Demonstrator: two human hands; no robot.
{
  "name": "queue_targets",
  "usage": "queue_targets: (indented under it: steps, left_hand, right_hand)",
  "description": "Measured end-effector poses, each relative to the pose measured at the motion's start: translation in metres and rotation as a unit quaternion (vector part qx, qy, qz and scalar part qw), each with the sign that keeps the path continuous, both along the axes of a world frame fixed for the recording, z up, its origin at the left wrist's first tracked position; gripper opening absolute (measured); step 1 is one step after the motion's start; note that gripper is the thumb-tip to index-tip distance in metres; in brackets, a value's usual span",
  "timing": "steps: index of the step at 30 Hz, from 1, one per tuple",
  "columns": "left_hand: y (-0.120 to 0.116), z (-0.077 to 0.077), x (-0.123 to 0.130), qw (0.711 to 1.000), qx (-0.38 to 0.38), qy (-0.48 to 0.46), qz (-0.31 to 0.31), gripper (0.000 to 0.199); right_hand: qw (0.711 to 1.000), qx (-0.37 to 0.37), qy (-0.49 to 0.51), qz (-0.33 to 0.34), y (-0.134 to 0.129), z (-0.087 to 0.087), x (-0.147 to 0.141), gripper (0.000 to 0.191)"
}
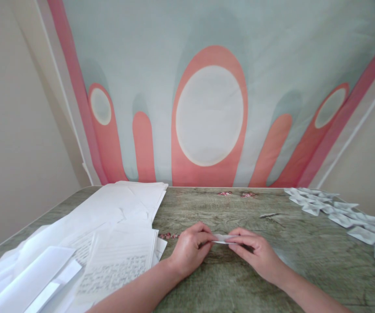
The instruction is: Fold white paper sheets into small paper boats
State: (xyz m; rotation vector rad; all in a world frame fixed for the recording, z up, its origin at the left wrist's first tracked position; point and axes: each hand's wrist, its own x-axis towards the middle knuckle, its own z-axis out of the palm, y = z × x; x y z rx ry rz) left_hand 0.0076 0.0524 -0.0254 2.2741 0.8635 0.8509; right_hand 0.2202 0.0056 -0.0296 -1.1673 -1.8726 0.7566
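Note:
A small strip of folded white paper (220, 239) is held level just above the table, pinched at both ends. My left hand (192, 245) grips its left end between thumb and fingers. From the other side, my right hand (254, 252) pinches the right end, fingers and thumb pressed on it. Both hands partly cover the paper, so its full shape is hidden. Left of my left hand lie stacked sheets with handwriting (115, 265), the nearest paper to it.
A large pile of white sheets (122, 198) spreads over the table's left side, with folded strips (34, 278) at the front. Several folded paper pieces (340, 219) stand in rows at the far right. The wood-grained table (317, 269) meets a patterned backdrop (161, 65).

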Motion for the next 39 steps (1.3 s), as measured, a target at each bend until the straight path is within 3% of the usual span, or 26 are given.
queue_targets:
  steps: [12,19,25,28,35,39]
  left_hand:
    - [0.000,0.004,0.001,0.999,-0.034,-0.011,-0.040,0.019]
    - [-0.001,0.007,0.001,0.998,-0.063,-0.017,-0.020,0.036]
    - [-0.005,0.014,0.003,0.997,-0.053,0.025,-0.044,0.016]
    - [-0.007,0.014,0.004,0.997,-0.055,0.033,-0.050,0.016]
    - [-0.003,0.007,0.006,0.997,-0.075,0.005,0.004,0.018]
    - [0.001,0.005,0.007,0.994,-0.109,-0.021,0.026,0.021]
  right_hand:
    - [0.997,0.015,0.033,-0.063,0.003,-0.008,0.003,0.024]
    - [0.994,0.002,0.015,-0.105,0.003,-0.014,0.006,0.027]
    - [0.996,-0.006,0.002,-0.092,-0.005,-0.010,-0.001,0.029]
    - [0.996,-0.011,-0.011,-0.093,-0.009,-0.010,-0.005,0.029]
    - [0.992,-0.011,0.027,-0.126,-0.003,-0.014,-0.003,0.036]
    - [0.989,-0.055,0.076,-0.113,0.002,-0.014,-0.001,0.032]
